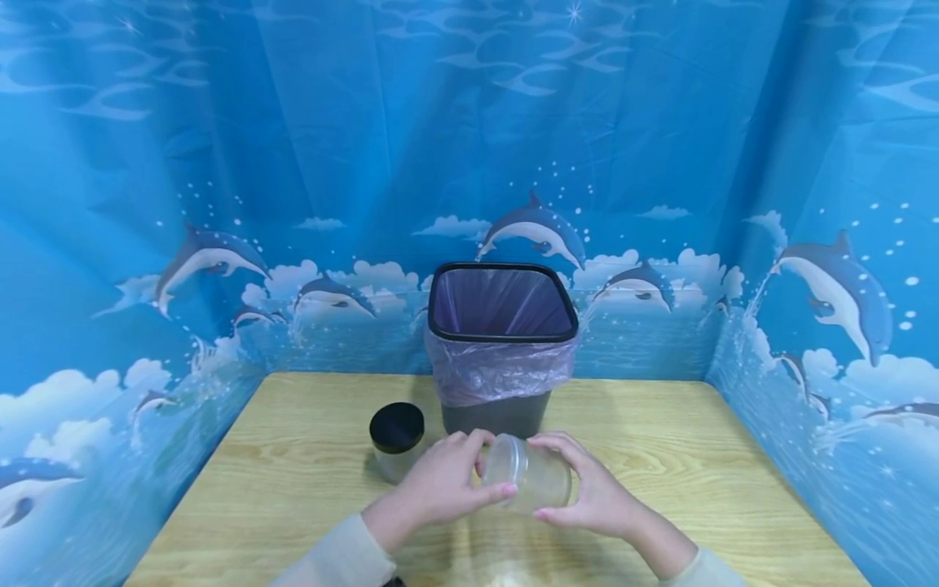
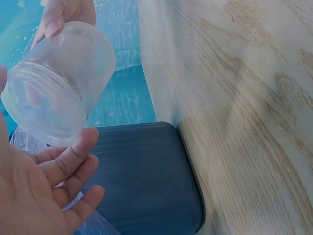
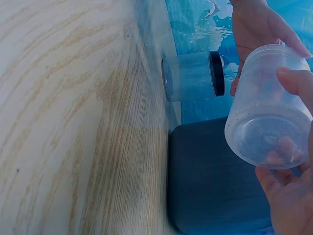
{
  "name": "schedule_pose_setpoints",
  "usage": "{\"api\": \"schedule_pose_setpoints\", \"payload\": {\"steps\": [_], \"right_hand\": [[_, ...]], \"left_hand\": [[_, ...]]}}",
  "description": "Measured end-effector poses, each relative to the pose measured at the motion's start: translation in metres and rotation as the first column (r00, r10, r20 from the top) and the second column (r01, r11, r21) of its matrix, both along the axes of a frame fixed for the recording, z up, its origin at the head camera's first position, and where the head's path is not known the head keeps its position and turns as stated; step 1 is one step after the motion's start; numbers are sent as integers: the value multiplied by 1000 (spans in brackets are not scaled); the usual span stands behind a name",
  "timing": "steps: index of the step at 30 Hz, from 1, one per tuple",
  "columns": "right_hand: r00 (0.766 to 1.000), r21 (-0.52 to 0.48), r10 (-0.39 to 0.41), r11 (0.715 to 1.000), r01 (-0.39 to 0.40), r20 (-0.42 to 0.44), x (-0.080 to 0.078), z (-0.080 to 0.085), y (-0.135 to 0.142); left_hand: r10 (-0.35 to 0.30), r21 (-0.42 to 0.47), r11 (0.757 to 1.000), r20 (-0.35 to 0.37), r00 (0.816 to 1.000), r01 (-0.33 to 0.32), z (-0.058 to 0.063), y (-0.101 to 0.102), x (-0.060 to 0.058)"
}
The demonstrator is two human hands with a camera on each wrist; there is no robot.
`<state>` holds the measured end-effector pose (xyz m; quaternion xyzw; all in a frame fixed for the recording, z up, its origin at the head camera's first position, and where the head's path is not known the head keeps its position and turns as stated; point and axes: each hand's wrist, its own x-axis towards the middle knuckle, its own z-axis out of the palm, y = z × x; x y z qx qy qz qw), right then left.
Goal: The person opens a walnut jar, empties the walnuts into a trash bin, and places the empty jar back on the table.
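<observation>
A clear plastic jar (image 1: pixel 539 477) lies tilted on its side between my two hands, above the table, its ridged rim facing left. My right hand (image 1: pixel 597 497) grips it around the base end, thumb and fingers on opposite sides. My left hand (image 1: pixel 451 481) holds the rim end, with thumb in front and fingers behind; the left wrist view shows its fingertips (image 2: pixel 88 139) right at the rim. No lid shows on this jar's mouth (image 2: pixel 44 105). Left of my left hand, a second clear jar (image 3: pixel 190 76) stands upright with a black lid (image 1: pixel 397 427) on it.
Just behind the hands stands a dark grey trash bin (image 1: pixel 499 416) with a black rim and a purple liner bag (image 1: pixel 506 371). The wooden table (image 1: pixel 645 432) is bordered at the back and sides by a blue dolphin-print curtain (image 1: pixel 469 163).
</observation>
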<state>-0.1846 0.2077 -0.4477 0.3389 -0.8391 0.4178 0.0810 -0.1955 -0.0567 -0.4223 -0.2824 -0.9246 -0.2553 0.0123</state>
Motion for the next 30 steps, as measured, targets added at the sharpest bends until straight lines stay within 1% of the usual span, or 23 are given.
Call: {"api": "schedule_pose_setpoints", "payload": {"steps": [3, 7, 11, 16, 25, 30], "right_hand": [[1000, -3, 6, 1000, -6, 4, 0, 0, 0], [1000, -9, 18, 1000, -18, 0, -1, -1, 1], [1000, -10, 23, 1000, -23, -8, -1, -1, 1], [999, -12, 30, 999, -30, -18, -2, -1, 1], [999, -20, 47, 999, -47, -22, -3, -2, 2], [999, -17, 47, 999, -48, -28, -3, -2, 3]], "left_hand": [[-27, 7, 1000, 11, 1000, 27, 0, -2, -1], [-75, 13, 997, -1, 997, 75, 0, -5, -3], [-126, 21, 992, -37, 991, 126, 2, -8, -4], [-180, 29, 983, -86, 980, 183, 3, -11, -6], [-245, 14, 969, -125, 961, 248, 5, -13, -7], [-257, 9, 965, -136, 957, 260, 5, -13, -7]]}}
